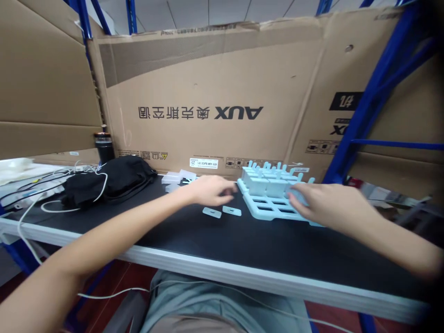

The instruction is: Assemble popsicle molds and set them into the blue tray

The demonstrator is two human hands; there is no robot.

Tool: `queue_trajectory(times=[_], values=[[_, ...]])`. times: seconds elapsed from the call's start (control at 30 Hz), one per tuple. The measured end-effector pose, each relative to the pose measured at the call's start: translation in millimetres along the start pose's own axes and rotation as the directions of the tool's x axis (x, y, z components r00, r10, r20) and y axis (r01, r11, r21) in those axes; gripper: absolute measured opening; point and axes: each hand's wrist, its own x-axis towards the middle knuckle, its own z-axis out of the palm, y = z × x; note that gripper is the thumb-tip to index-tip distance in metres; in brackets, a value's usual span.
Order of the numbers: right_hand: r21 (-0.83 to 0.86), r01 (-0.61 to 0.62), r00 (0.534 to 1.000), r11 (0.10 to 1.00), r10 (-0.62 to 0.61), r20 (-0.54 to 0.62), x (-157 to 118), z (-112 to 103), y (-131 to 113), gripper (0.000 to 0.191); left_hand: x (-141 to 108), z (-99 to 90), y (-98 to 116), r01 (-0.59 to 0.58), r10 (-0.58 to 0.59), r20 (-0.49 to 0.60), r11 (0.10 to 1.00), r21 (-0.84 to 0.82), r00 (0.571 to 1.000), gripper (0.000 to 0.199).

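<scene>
The right hand [326, 203] lay on the pale blue mould tray [268, 206] on the black surface [215, 236] — grip unclear; the left hand [211, 190] hovered loosely curled over two flat pieces [222, 212] — holding nothing visible.

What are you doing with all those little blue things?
A person sits at a black table, working with a light blue plastic tray of slots; some slots hold small blue blocks with pegs. The right hand rests on the tray's right side. The left hand reaches down by two small flat blue pieces lying loose beside the tray. A black bag and a dark tumbler sit further left.
</scene>
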Motion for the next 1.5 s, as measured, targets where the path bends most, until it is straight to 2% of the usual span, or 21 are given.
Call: queue_trajectory(times=[0.07,0.13,0.23,0.33,0.43,0.5,0.6,0.67,0.7,0.77,0.83,0.9,1.0,1.1,1.2,1.3,1.33,1.4,1.5], values=[[0.11,0.205,0.979,0.972,-0.206,-0.009,6.1,-10.6,-28.0,0.035,-32.1,-4.1,-30.2,0.038,-0.04,0.072,0.999,0.03,0.997,0.029],[0.248,0.346,0.936,0.905,-0.35,-0.028,17.0,-16.3,-53.3,0.03,-48.8,-0.4,-57.1,0.137,-0.144,0.081,0.987,0.087,0.986,0.036],[0.426,0.472,0.863,0.772,-0.503,-0.046,38.3,-15.3,-82.2,0.025,-45.9,15.2,-81.0,0.323,-0.339,0.119,0.937,0.135,0.933,0.064],[0.478,0.507,0.818,0.717,-0.575,-0.005,59.7,-5.5,-101.3,0.016,-24.9,34.3,-85.3,0.375,-0.39,0.061,0.911,0.172,0.919,0.073],[0.49,0.478,0.841,0.73,-0.541,-0.015,74.2,6.5,-111.8,0.012,-7.2,49.2,-80.1,0.398,-0.401,-0.006,0.906,0.144,0.916,0.059],[0.537,0.442,0.867,0.719,-0.496,-0.049,78.0,12.2,-113.7,0.011,-2.5,55.5,-75.8,0.406,-0.402,-0.068,0.912,0.057,0.913,0.054],[0.663,0.396,0.9,0.635,-0.413,-0.143,77.2,15.5,-111.4,0.009,-3.2,60.3,-70.5,0.318,-0.343,-0.268,0.939,-0.133,0.901,0.059],[0.786,0.353,0.925,0.507,-0.314,-0.213,75.4,15.7,-110.2,0.01,-5.2,62.0,-67.0,0.203,-0.283,-0.418,0.953,-0.226,0.863,0.059],[0.855,0.321,0.939,0.408,-0.253,-0.232,74.8,15.8,-110.6,0.011,-6.1,62.6,-64.8,0.152,-0.26,-0.478,0.955,-0.254,0.839,0.059],[0.957,0.242,0.964,0.159,-0.147,-0.219,74.6,16.7,-114.1,0.016,-7.6,63.6,-59.5,0.064,-0.216,-0.565,0.959,-0.275,0.796,0.058],[0.984,0.166,0.98,-0.068,-0.097,-0.172,74.9,18.6,-120.4,0.021,-9.0,64.1,-53.0,-0.019,-0.162,-0.617,0.961,-0.275,0.77,0.058],[0.971,0.101,0.987,-0.216,-0.102,-0.125,74.4,20.9,-127.4,0.025,-10.4,64.0,-46.7,-0.099,-0.109,-0.651,0.956,-0.275,0.751,0.059],[0.938,-0.005,0.983,-0.347,-0.174,-0.059,71.0,22.7,-134.4,0.031,-11.7,62.5,-41.3,-0.187,-0.079,-0.689,0.934,-0.303,0.721,0.065],[0.902,-0.08,0.966,-0.424,-0.258,-0.035,66.5,21.1,-136.5,0.033,-11.4,60.8,-41.7,-0.274,-0.067,-0.717,0.896,-0.349,0.694,0.069],[0.886,-0.086,0.964,-0.455,-0.262,-0.041,63.9,18.2,-136.9,0.032,-10.2,59.5,-43.5,-0.341,-0.039,-0.728,0.866,-0.367,0.685,0.067],[0.837,-0.102,0.962,-0.538,-0.268,-0.055,63.5,16.5,-136.3,0.03,-10.4,57.9,-42.6,-0.307,-0.044,-0.739,0.892,-0.332,0.673,0.063],[0.817,-0.103,0.961,-0.567,-0.269,-0.065,63.7,16.3,-135.8,0.029,-10.8,57.6,-41.9,-0.274,-0.05,-0.733,0.908,-0.317,0.679,0.06],[0.791,-0.082,0.963,-0.606,-0.253,-0.093,64.2,16.3,-134.5,0.028,-11.8,58.0,-41.1,-0.206,-0.063,-0.688,0.931,-0.301,0.723,0.052],[0.799,-0.049,0.97,-0.599,-0.22,-0.105,64.6,16.9,-133.8,0.03,-12.2,62.1,-43.5,-0.157,-0.064,-0.602,0.939,-0.306,0.796,0.052]])
